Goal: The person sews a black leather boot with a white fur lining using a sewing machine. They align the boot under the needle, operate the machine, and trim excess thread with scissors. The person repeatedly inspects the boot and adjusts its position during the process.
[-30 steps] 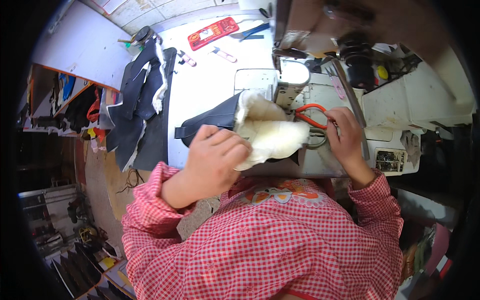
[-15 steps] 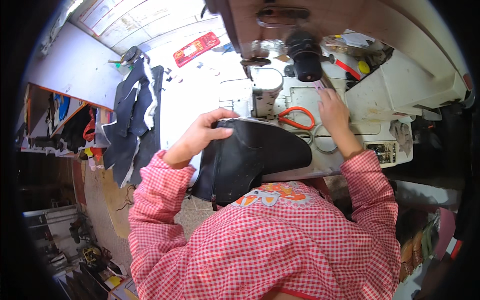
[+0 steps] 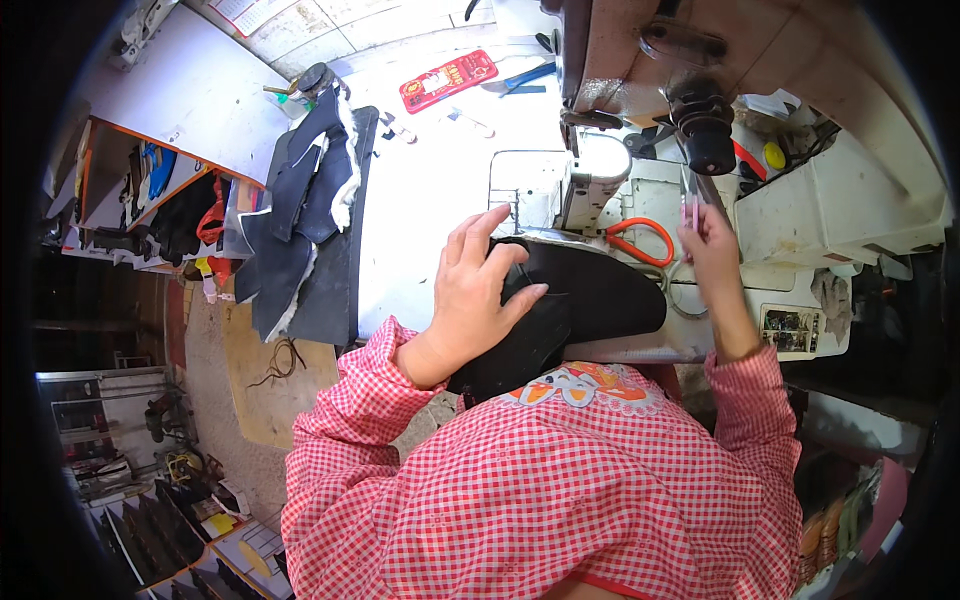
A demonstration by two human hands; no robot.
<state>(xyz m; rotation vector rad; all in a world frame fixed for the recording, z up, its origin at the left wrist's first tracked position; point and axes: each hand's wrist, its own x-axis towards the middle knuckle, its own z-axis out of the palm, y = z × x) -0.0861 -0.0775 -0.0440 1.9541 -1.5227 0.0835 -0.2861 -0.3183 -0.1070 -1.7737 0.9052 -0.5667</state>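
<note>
Two hands work at once here. The left hand (image 3: 478,290) lies flat with spread fingers on a black leather piece (image 3: 580,300), pressing rather than clenching: its grip is released, the palm pinning the piece to the sewing machine bed (image 3: 640,345). The right hand (image 3: 708,240) is pinched shut on a small slim tool (image 3: 690,210), pinkish and thin, held upright at the machine's side; what kind of tool it is cannot be made out. The black leather piece sits directly in front of the person, its far edge reaching toward the needle area (image 3: 590,170) at twelve o'clock from the left hand.

At two o'clock from that hand, orange-handled scissors (image 3: 640,240) lie on the bed, just beside the right hand's fingers. The dark handwheel (image 3: 705,135) of the machine stands at twelve o'clock from the right hand. Farther out, at ten o'clock, a stack of dark cut leather pieces (image 3: 300,230) rests on the white table (image 3: 420,200), and a red flat package (image 3: 448,80) lies near the table's far edge.

By the look of it, the piece is being positioned for stitching. The next move likely calls for sliding its edge squarely under the needle while the left palm keeps it flat.
</note>
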